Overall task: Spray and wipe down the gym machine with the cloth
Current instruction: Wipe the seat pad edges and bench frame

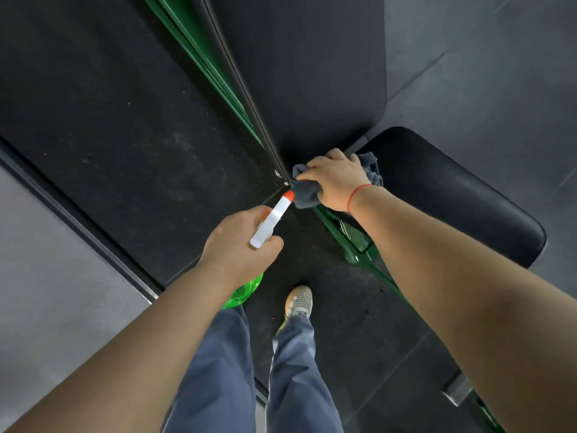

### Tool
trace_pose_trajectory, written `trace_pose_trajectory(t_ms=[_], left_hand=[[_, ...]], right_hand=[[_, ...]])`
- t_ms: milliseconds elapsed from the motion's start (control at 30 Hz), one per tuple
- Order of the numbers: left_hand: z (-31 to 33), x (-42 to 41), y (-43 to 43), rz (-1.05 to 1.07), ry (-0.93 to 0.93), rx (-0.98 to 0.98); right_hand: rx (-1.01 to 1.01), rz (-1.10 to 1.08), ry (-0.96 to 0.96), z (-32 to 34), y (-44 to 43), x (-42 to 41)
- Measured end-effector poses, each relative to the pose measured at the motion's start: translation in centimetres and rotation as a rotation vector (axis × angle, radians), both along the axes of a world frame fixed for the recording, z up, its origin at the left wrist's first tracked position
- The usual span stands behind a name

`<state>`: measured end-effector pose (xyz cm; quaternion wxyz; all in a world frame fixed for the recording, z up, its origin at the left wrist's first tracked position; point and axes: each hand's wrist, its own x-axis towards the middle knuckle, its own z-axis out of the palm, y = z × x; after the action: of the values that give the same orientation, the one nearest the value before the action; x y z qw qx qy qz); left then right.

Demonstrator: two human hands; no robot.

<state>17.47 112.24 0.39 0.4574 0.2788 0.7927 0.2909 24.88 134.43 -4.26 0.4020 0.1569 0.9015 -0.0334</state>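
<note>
You were mid-task, right hand (335, 179) in a grip clamped on the cloth (307, 196) against the gym machine (312, 89), left hand (240, 248) clutching the spray bottle (271, 220) just beside that grip, the seat pad (452, 195) beyond probably unwiped.

The floor is a black rubber mat (125, 135), dusty and scuffed in pale patches. A dark metal strip (93, 235) edges it on the left, with smooth grey flooring (46, 292) beyond. The gym machine (352, 242) stands on the mat, its green frame low down, carrying a black back pad (312, 73) and seat pad (452, 198). A grey cloth (307, 195) sits bunched at the back pad's lower end. One tan shoe (299, 303) is planted on the mat.
</note>
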Motion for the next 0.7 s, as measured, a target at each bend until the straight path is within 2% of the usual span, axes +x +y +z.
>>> trace_pose_trajectory(t_ms=[100,267,367,433,500,633,700], left_hand=[[0.1,-0.5,-0.6,-0.009,0.001,-0.008],[1.8,-1.3,-1.0,-0.017,0.006,0.002],[2.9,-1.9,-0.8,-0.033,0.010,0.007],[3.5,-2.2,-0.5,-0.044,0.012,0.019],[4.1,-2.5,0.0,-0.033,0.024,0.014],[5.2,-3.5,1.5,0.063,0.055,-0.014],[5.6,-4.0,2.5,0.130,0.085,-0.034]], right_hand=[[0.063,0.151,-0.064,0.5,-1.5,1.7],[0.061,0.164,-0.135,4.2,-2.4,4.5],[0.036,0.084,-0.227,6.2,-2.3,5.7],[-0.026,-0.080,-0.211,7.2,-1.4,6.3],[-0.104,-0.293,-0.042,7.5,-0.1,7.2],[-0.151,-0.740,0.496,7.5,1.6,7.8],[-0.224,-1.000,0.691,7.5,1.7,6.7]])
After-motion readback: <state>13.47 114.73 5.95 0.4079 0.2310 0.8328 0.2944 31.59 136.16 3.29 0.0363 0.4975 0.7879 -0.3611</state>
